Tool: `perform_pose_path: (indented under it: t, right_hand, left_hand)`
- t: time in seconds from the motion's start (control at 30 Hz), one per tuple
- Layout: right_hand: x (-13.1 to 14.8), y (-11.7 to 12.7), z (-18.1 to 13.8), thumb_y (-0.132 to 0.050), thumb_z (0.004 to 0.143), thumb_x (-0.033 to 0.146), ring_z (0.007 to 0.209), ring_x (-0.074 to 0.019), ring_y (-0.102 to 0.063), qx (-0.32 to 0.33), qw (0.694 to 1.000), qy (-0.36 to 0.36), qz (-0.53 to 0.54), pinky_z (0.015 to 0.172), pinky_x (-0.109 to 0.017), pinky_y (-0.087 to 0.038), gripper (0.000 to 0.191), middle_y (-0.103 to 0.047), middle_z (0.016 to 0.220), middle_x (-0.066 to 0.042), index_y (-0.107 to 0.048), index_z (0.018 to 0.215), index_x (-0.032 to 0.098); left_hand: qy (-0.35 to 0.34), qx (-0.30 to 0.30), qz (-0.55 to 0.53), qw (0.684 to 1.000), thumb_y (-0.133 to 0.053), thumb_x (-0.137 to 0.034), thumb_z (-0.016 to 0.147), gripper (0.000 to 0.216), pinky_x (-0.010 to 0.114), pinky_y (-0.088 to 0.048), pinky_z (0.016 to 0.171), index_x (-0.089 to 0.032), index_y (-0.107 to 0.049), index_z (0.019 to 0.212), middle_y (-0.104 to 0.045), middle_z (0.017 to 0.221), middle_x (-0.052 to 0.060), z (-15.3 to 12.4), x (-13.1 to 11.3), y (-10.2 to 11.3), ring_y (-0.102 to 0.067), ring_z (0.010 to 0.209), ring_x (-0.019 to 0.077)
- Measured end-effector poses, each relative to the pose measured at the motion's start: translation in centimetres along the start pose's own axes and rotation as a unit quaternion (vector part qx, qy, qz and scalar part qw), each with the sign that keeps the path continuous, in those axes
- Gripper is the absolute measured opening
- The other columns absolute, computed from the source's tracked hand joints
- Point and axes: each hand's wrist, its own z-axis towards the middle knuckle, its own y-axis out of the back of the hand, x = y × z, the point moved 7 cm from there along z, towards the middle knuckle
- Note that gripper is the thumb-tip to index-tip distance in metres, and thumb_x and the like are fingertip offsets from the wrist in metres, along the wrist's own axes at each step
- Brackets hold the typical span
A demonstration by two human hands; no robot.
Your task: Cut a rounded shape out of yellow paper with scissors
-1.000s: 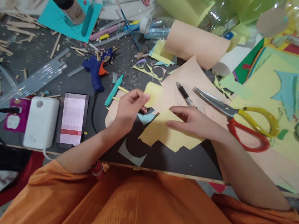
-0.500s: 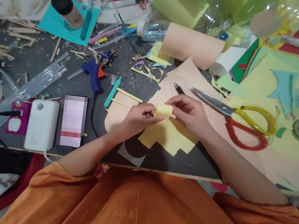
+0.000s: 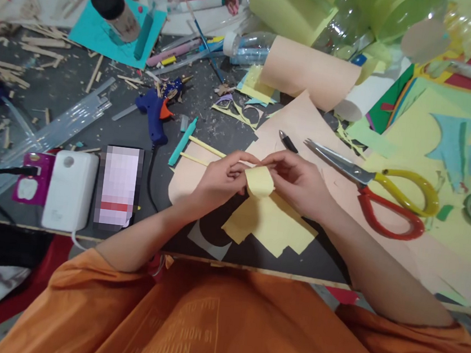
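Both hands (image 3: 261,175) pinched, seemingly, on a curled yellow paper strip (image 3: 259,181)

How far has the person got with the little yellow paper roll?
Cutting looks done: the scissors lie set down, and a cut yellow sheet lies under the hands. In hand: the left hand and right hand pinch a small yellow paper piece, curled over. Left: it shows no glue; the glue gun lies untouched.

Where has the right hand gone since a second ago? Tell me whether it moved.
Yes. The right hand has come up off the yellow sheet and shifted toward the pen, meeting the left hand on the small paper strip.
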Motion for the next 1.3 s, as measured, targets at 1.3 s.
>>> perform_pose_path:
  t: [1.3]
  right_hand:
    - [0.9, -3.0, -1.7, -0.069, 0.078, 0.036, 0.088, -0.03, -0.056, 0.192, 0.848, 0.055, -0.491, 0.073, -0.039, -0.044, 0.031, -0.061, 0.097, -0.015, -0.059, 0.096, 0.013]
  left_hand:
    - [-0.05, -0.153, -0.111, 0.981, -0.073, -0.04, 0.072, 0.034, 0.024, -0.056, 0.056, -0.023, -0.051, 0.09, -0.064, 0.058, -0.007, 0.4, -0.7, 3.1, -0.068, 0.055, 0.0132]
